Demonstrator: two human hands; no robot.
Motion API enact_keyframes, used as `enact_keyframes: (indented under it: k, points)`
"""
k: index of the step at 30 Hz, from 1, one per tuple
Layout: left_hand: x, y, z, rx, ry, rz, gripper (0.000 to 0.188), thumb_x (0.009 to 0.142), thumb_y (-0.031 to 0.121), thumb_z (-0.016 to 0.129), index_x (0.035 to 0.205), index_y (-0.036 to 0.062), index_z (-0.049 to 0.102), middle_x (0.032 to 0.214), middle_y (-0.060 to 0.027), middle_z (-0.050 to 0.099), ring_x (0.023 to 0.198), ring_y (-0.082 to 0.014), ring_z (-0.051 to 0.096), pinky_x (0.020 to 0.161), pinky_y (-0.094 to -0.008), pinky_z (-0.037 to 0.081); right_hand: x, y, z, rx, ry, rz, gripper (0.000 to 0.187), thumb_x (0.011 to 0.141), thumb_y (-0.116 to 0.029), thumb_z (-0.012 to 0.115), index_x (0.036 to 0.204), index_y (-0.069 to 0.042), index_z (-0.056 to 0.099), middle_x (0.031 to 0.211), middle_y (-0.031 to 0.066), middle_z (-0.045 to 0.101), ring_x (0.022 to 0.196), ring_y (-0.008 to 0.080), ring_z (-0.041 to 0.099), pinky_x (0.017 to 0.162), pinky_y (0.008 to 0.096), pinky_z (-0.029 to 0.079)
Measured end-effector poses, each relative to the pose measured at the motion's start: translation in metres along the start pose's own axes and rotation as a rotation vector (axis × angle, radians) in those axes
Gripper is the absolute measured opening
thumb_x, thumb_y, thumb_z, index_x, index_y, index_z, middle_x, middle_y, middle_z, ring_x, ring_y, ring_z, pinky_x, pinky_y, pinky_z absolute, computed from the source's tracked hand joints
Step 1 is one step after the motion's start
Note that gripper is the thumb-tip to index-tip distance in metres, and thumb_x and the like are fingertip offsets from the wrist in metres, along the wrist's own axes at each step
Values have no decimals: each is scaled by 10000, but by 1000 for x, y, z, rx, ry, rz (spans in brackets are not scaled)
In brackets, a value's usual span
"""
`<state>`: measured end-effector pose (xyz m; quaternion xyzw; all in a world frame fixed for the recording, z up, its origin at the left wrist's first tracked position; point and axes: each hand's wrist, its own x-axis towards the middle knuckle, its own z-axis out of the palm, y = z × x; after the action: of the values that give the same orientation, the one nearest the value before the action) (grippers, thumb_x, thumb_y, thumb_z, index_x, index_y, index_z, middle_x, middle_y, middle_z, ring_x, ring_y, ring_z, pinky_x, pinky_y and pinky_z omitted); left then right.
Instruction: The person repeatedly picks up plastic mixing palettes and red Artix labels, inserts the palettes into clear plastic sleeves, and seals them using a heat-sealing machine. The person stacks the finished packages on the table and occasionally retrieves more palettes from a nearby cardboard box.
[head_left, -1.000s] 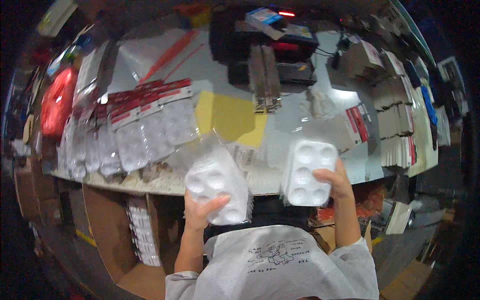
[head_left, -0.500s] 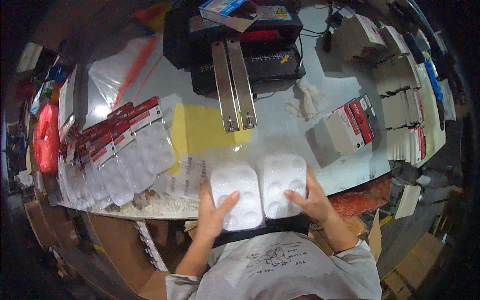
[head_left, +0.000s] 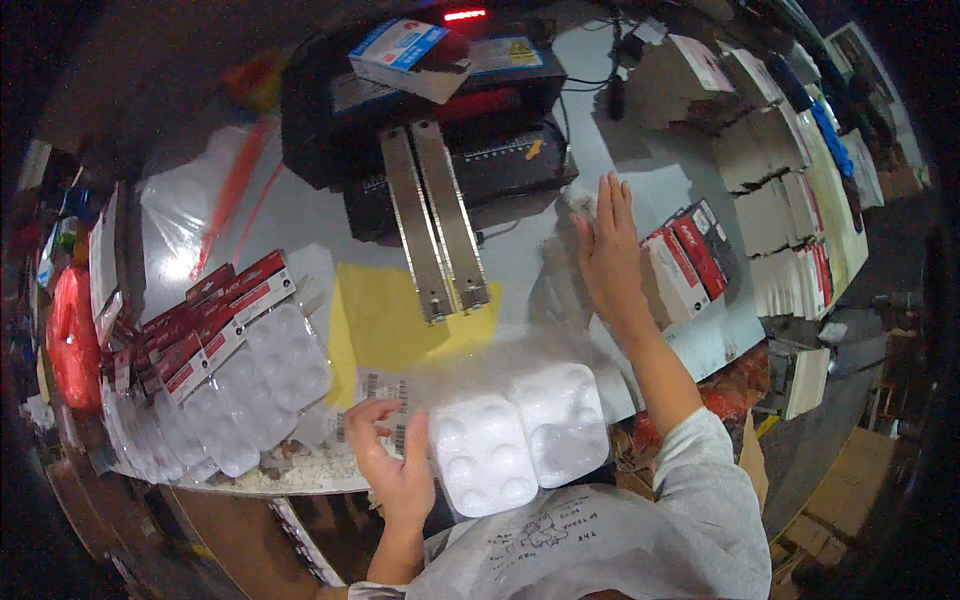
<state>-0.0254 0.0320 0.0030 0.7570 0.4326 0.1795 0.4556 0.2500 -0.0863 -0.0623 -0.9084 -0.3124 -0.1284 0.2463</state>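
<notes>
Two white plastic trays with round wells lie side by side at the table's front edge against my shirt, the left tray and the right tray. Beside the left tray is my left hand, its fingers curled but apart and holding nothing. My right hand reaches forward over the table, fingers stretched out, at a crumpled white cloth. Part of that cloth is hidden by the hand, and I cannot tell if they touch. A stack of grey cards with red-and-white printing lies right of this hand.
A black machine with two metal rails stands at the back, a small box on top. Yellow sheet lies below the rails. Packaged trays with red header cards overlap at left; card stacks line the right.
Both hands have let go of the white trays. My right hand has moved forward to the cloth; my left has shifted left of the trays. The head view has shifted slightly.
</notes>
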Motion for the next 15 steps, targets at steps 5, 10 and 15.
enact_keyframes:
  k: [5,10,15]
  points:
    - [8,3,5,-4,-37,-35,156,712,126,694,770,40,578,866,-110,509,804,-249,497,664,-326,389,10,37,51,-170,-153,2,497,816,-81,532,1282,19,391,1301,195,430,1254,347,342,976,405,356]
    - [4,1,6,12,-1,130,143,738,79,663,797,25,544,887,-124,525,822,-242,516,705,-316,416,13,-1,21,-135,-142,113,401,823,-137,555,1202,-21,498,1237,140,514,1205,300,425,955,387,373]
    - [-5,10,2,-626,-127,-41,124,857,39,530,860,26,407,905,-148,582,747,-166,558,710,-257,425,-7,-17,-62,-206,59,-99,272,818,-70,554,1076,10,589,1068,153,612,1006,290,583,827,349,469]
